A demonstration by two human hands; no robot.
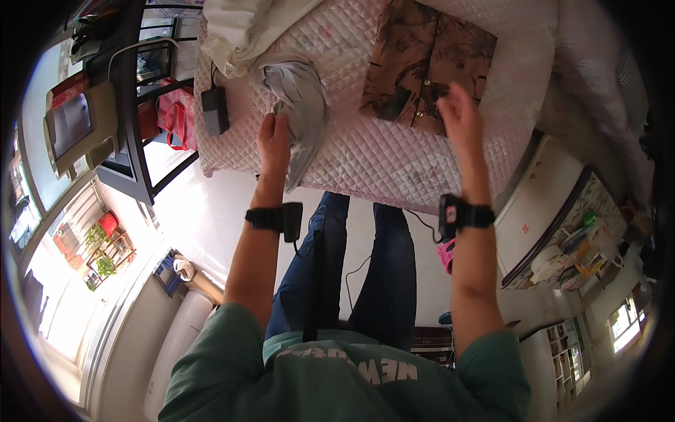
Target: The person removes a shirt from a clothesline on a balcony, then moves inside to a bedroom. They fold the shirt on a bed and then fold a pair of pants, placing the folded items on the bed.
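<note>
My left hand (pixel 274 138) pinches the edge of a crumpled light grey cloth (pixel 305 100) on the quilted bedspread (pixel 364 169). Part of that cloth hangs over the bed's front edge. To the right lies a brown patterned garment (pixel 401 68), folded into a flat rectangle, with a button front facing up. Over its lower right corner is my right hand (pixel 463 118), slightly blurred. Its thumb and fingers look apart, and nothing shows between them. Whether the fingertips touch the fabric is hard to tell.
A black power adapter (pixel 214 111) with a cord lies on the bed's left side. Cream bedding (pixel 248 31) is bunched behind it. A black-framed rack (pixel 142 169) with a red bag (pixel 176 113) stands left. At right is a white panel (pixel 543 195) beside a cluttered surface.
</note>
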